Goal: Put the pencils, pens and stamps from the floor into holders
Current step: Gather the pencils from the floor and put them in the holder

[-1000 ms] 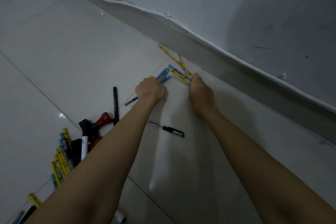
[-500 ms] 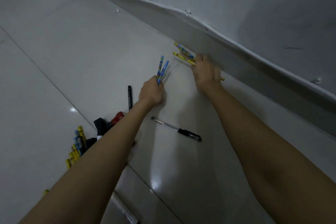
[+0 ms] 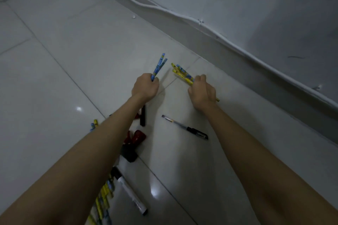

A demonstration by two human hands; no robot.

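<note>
My left hand [image 3: 145, 87] grips two blue patterned pencils [image 3: 158, 65] that stick up and away from the fist. My right hand [image 3: 202, 91] holds a small bunch of yellow and blue pencils [image 3: 182, 73], their ends pointing left and a tip showing behind the wrist. A black gel pen [image 3: 184, 127] lies on the floor between my forearms. Red stamps [image 3: 136, 136] and a black pen [image 3: 142, 118] lie partly under my left forearm. A white marker [image 3: 130, 194] and a row of yellow and blue pencils [image 3: 104, 199] lie near the bottom.
The floor is pale glossy tile [image 3: 64, 60] with grout lines. A grey wall with a skirting and a white cable [image 3: 228, 42] runs diagonally along the right, close behind my hands. No holder is in view.
Both hands have lifted the pencils off the floor near the wall and drawn back toward me. The camera view has shifted, showing more of the floor items below.
</note>
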